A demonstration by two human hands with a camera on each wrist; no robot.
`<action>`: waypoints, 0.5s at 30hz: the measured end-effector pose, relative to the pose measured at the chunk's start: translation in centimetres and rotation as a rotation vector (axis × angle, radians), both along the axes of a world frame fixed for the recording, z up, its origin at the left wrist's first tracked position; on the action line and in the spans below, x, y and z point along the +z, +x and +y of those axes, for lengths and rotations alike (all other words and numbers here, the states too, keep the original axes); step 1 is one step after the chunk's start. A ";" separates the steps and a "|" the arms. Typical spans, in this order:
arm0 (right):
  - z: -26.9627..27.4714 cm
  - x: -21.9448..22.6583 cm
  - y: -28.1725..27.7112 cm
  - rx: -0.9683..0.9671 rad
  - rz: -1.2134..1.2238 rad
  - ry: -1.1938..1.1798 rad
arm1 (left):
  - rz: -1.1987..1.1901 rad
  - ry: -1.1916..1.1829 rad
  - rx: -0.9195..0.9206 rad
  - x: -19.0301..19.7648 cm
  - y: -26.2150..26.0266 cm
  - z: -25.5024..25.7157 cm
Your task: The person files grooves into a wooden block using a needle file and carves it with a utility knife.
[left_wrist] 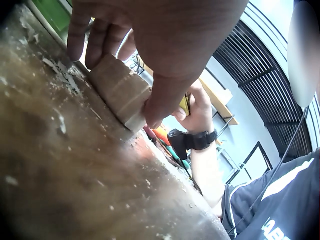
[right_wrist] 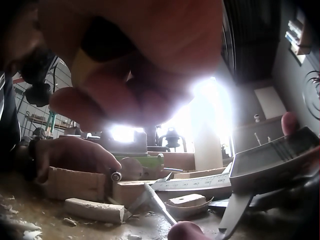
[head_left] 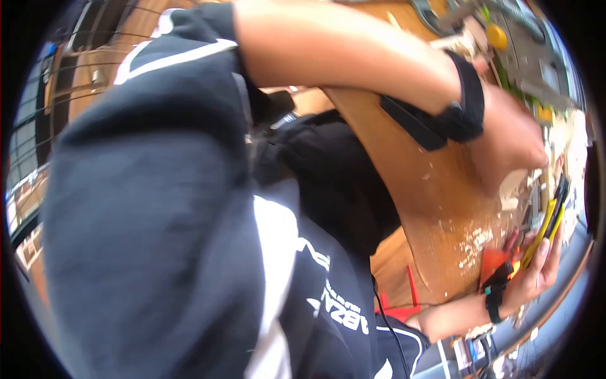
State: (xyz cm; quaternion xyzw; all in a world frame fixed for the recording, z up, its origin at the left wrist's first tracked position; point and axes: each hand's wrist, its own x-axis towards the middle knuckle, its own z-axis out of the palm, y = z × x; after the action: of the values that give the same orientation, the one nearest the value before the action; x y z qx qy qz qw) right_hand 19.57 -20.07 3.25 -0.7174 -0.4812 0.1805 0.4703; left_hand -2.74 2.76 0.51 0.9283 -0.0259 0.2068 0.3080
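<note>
My left hand (head_left: 511, 139) pinches a pale wooden block (left_wrist: 120, 92) between thumb and fingers, down on the worn wooden tabletop (head_left: 435, 208). The same block shows under the left hand at the left of the right wrist view. My right hand (head_left: 536, 275) grips a yellow-and-black utility knife (head_left: 548, 227), raised beside the bench's edge and apart from the block. In the right wrist view its curled fingers (right_wrist: 115, 100) fill the top, and the blade is out of sight.
Wood shavings (head_left: 476, 243) lie scattered over the tabletop. A short wooden strip (right_wrist: 95, 210) and a caliper (right_wrist: 200, 183) lie near the block. An orange-handled tool (head_left: 495, 262) sits by the right wrist. A grey machine (head_left: 536, 60) stands at the left end.
</note>
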 end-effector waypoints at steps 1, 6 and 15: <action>-0.1 -0.1 0.2 0.003 0.025 0.016 | 0.026 -0.035 0.001 -0.4 -0.1 -0.3; -0.3 -0.4 0.3 0.076 -0.014 0.027 | -0.060 -0.021 -0.177 0.2 1.0 -1.7; 0.0 -1.6 1.8 0.152 -0.049 -0.077 | -0.162 -0.096 -0.136 -1.7 2.1 -2.1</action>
State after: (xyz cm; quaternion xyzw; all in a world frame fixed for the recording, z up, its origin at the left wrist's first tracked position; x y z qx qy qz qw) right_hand 21.39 -20.03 1.64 -0.7005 -0.5385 0.2162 0.4154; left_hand -0.61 0.69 -1.15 0.8889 -0.1036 0.2609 0.3621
